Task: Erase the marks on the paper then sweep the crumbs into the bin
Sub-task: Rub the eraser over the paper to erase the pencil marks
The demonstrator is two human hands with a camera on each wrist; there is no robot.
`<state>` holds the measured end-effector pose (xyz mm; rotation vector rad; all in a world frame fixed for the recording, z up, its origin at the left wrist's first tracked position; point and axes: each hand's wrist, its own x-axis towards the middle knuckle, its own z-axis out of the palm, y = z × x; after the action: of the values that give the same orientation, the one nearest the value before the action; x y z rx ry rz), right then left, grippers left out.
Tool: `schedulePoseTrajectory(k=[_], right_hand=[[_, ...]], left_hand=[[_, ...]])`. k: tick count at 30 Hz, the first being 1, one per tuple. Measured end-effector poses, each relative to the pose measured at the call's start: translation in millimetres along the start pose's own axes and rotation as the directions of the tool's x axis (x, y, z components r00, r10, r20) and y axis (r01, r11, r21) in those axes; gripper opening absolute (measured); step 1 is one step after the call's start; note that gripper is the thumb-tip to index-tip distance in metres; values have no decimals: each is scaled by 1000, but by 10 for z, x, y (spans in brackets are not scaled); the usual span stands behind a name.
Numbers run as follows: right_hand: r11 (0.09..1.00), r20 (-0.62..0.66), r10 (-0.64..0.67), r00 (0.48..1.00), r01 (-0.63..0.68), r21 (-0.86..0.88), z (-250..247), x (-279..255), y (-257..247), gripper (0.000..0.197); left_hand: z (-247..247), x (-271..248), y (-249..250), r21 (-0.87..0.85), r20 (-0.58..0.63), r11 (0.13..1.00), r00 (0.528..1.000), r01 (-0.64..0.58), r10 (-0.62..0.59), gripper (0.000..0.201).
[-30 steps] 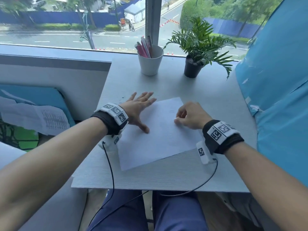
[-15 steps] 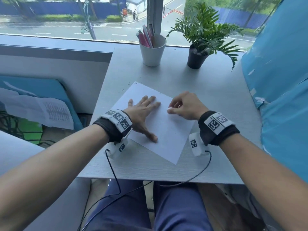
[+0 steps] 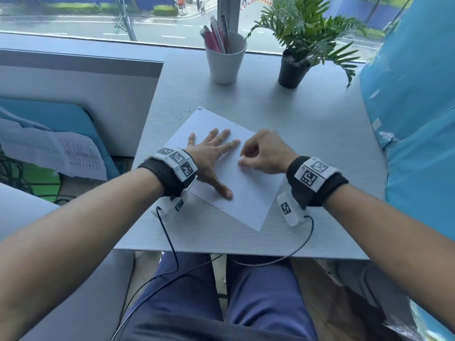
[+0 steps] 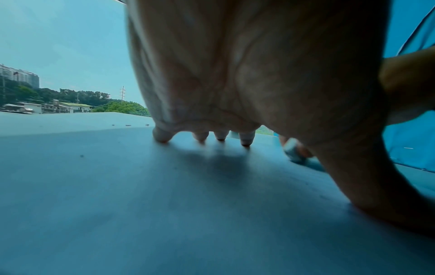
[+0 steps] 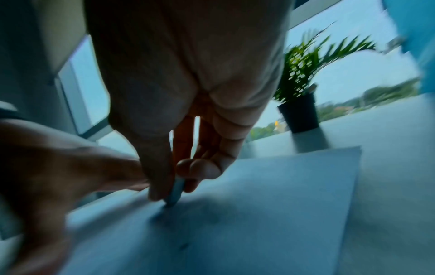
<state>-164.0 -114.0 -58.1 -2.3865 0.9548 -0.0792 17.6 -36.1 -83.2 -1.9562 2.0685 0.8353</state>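
A white sheet of paper (image 3: 248, 190) lies turned at an angle on the grey table (image 3: 307, 134). My left hand (image 3: 211, 153) presses flat on the sheet with straight, spread fingers (image 4: 246, 138). My right hand (image 3: 261, 153) pinches a small pale eraser (image 5: 175, 193) between thumb and fingers, its tip down on the paper (image 5: 259, 214) just right of my left fingertips. The eraser (image 4: 293, 151) shows past my left thumb too. Small dark crumbs (image 3: 194, 110) lie by the sheet's far corner. No bin is in view.
A white cup of pens (image 3: 225, 57) and a potted plant (image 3: 295, 67) stand at the table's far edge by the window. A blue covered surface (image 3: 413, 119) borders the table's right side. Printed papers (image 3: 73, 156) lie on blue padding to the left.
The sheet has been turned counterclockwise under my left hand, which stays flat on it. My right hand has kept the eraser and moved left, close to the left fingertips.
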Motion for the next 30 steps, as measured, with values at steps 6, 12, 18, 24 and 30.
schedulePoseTrajectory(k=[6, 12, 18, 24, 30], right_hand=[[994, -126, 96, 987, -89, 58, -126, 119, 145, 13], [1000, -12, 23, 1000, -24, -7, -31, 55, 41, 10], [1000, 24, -28, 999, 28, 0, 103, -32, -99, 10], [996, -83, 86, 993, -84, 18, -7, 93, 28, 12], [992, -103, 120, 987, -114, 61, -71, 128, 82, 15]], left_hand=[[-16, -9, 3, -1, 7, 1000, 1000, -9, 9, 151], [-18, -14, -7, 16, 19, 1000, 1000, -18, 17, 151], [-7, -3, -38, 24, 11, 999, 1000, -27, 26, 154], [-8, -2, -32, 14, 13, 1000, 1000, -26, 26, 153], [-11, -9, -23, 12, 16, 1000, 999, -29, 29, 152]])
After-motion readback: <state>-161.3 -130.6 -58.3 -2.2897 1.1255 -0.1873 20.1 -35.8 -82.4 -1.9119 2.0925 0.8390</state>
